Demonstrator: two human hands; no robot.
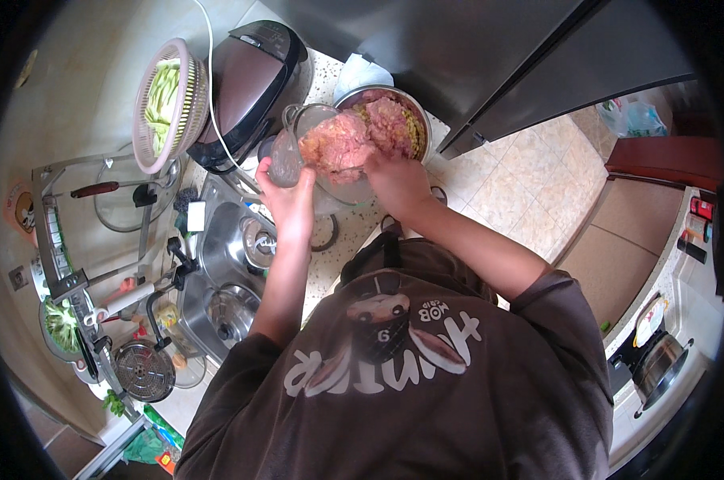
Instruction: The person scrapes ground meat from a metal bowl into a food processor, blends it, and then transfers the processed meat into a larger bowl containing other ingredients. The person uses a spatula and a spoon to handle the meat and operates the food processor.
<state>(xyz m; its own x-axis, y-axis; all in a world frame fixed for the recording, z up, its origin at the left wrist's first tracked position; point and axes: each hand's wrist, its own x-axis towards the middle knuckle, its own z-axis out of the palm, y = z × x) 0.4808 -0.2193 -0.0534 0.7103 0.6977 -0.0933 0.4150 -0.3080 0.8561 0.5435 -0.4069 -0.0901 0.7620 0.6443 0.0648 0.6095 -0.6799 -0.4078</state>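
My left hand (290,201) grips a clear glass bowl (282,159) by its side and base, with the thumb and fingers spread around it. The bowl is tipped towards a round steel basin (429,153). A large lump of pink ground meat (338,144) lies at the mouth of the glass bowl. More ground meat (386,120) sits in the basin, over chopped yellow-green bits (419,129). My right hand (398,183) is at the meat between the two vessels. Its fingertips are hidden, so their grip is unclear.
A brown-black rice cooker (248,84) stands left of the basin. Beside it, a pink plastic colander (185,114) holds cut green vegetables. The steel sink (221,222) is below left, with a faucet (182,258). A dark refrigerator (446,54) rises behind the basin.
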